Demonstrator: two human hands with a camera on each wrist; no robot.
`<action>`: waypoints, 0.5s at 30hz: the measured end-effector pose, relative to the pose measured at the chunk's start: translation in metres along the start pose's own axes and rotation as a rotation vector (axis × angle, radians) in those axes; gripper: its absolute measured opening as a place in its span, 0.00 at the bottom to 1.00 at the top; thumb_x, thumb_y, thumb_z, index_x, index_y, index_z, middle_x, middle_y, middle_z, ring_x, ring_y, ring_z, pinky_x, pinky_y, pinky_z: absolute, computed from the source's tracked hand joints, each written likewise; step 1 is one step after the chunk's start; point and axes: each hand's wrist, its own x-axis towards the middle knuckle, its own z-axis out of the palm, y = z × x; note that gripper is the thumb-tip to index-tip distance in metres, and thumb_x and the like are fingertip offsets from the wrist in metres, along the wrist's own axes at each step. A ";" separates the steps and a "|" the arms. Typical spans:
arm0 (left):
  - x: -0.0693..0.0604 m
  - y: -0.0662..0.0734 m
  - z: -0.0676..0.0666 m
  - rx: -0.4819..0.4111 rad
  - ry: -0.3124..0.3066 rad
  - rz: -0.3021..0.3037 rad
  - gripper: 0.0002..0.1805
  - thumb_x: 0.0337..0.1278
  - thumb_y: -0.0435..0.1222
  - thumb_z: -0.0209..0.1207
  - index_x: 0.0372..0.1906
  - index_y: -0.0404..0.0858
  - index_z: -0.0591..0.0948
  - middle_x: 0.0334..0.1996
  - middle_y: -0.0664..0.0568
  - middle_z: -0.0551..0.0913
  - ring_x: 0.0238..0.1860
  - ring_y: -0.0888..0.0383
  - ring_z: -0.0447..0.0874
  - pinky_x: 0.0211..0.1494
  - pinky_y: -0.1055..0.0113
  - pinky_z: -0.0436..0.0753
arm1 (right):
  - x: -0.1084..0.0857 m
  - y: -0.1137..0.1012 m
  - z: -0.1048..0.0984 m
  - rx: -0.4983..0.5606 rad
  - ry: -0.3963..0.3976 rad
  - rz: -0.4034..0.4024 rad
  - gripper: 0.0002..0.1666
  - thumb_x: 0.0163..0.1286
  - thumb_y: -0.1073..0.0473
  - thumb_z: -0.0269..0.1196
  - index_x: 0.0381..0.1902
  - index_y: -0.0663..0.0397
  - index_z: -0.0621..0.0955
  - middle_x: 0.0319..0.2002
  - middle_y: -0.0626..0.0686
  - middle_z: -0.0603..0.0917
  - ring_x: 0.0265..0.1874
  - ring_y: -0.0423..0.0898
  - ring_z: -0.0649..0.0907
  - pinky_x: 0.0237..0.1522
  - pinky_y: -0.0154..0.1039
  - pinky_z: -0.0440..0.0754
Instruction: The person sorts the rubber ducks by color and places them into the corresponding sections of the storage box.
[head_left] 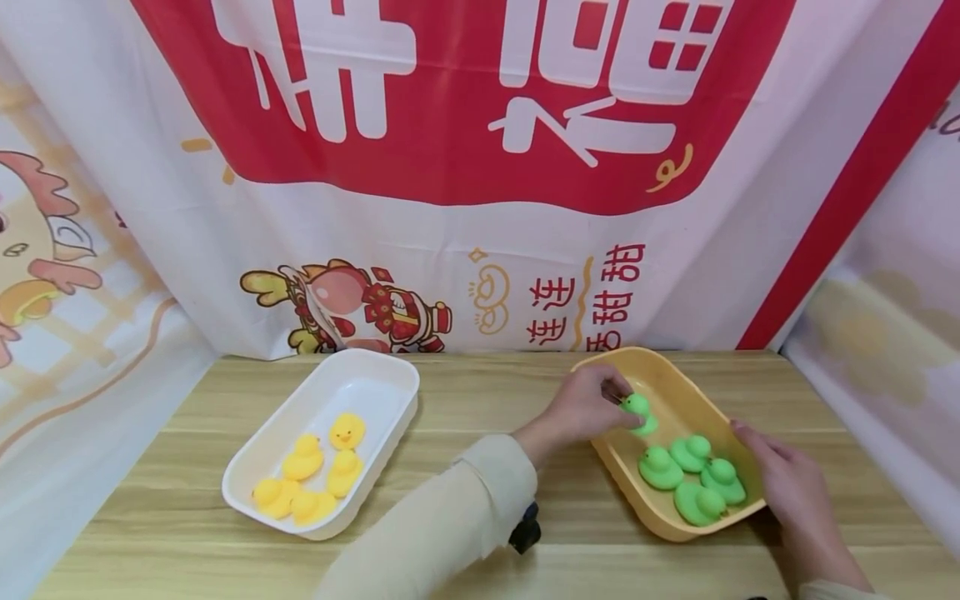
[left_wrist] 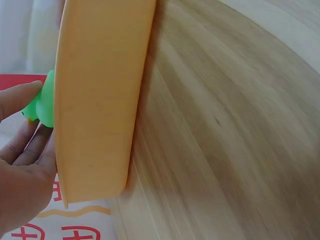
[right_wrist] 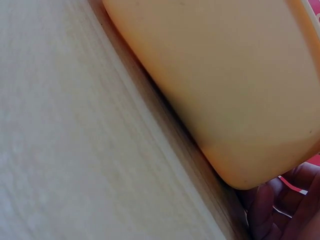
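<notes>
A green toy duck (head_left: 637,412) is pinched between the thumb and fingers of my left hand (head_left: 583,406), at the left side of the orange tray (head_left: 686,392). Several more green ducks (head_left: 691,452) lie together in the tray's near end. On the tray's right side, my right hand (head_left: 793,490) grips the rim, thumb on top. Its fingers (right_wrist: 262,210) curl beside the tray's outer wall in the right wrist view. The left wrist view shows the held duck (left_wrist: 46,102) partly hidden behind the tray wall.
A white tray (head_left: 375,367) with several yellow toy ducks (head_left: 303,457) stands on the left of the wooden table (head_left: 480,392). Behind the table hangs a red and white printed cloth (head_left: 450,167), and more printed cloth (head_left: 75,275) borders the sides.
</notes>
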 end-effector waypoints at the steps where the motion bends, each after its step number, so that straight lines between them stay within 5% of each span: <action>1: 0.001 0.000 0.002 0.005 0.004 0.007 0.14 0.51 0.29 0.80 0.38 0.39 0.85 0.36 0.56 0.86 0.36 0.69 0.79 0.44 0.78 0.82 | 0.000 0.000 0.001 0.010 -0.002 0.001 0.60 0.75 0.18 0.48 0.82 0.60 0.64 0.83 0.74 0.56 0.81 0.74 0.58 0.82 0.71 0.55; 6: 0.010 0.002 0.013 0.099 0.040 -0.001 0.14 0.49 0.29 0.80 0.35 0.38 0.84 0.34 0.55 0.85 0.33 0.69 0.76 0.40 0.78 0.79 | -0.001 0.002 0.002 0.027 -0.006 0.017 0.60 0.74 0.17 0.48 0.83 0.59 0.63 0.83 0.74 0.56 0.82 0.74 0.58 0.82 0.71 0.55; 9: 0.015 0.005 0.019 0.185 0.066 -0.065 0.14 0.50 0.31 0.80 0.35 0.41 0.84 0.33 0.57 0.83 0.34 0.68 0.76 0.39 0.76 0.78 | -0.001 0.001 0.002 0.016 -0.010 0.018 0.60 0.75 0.17 0.48 0.84 0.58 0.62 0.84 0.73 0.55 0.83 0.74 0.56 0.82 0.72 0.53; 15: 0.022 0.006 0.028 0.323 0.039 -0.127 0.14 0.50 0.33 0.79 0.33 0.44 0.82 0.32 0.59 0.81 0.35 0.63 0.77 0.40 0.70 0.79 | -0.002 -0.001 0.001 0.003 -0.008 -0.019 0.58 0.76 0.19 0.47 0.83 0.58 0.63 0.83 0.73 0.56 0.83 0.74 0.55 0.82 0.72 0.52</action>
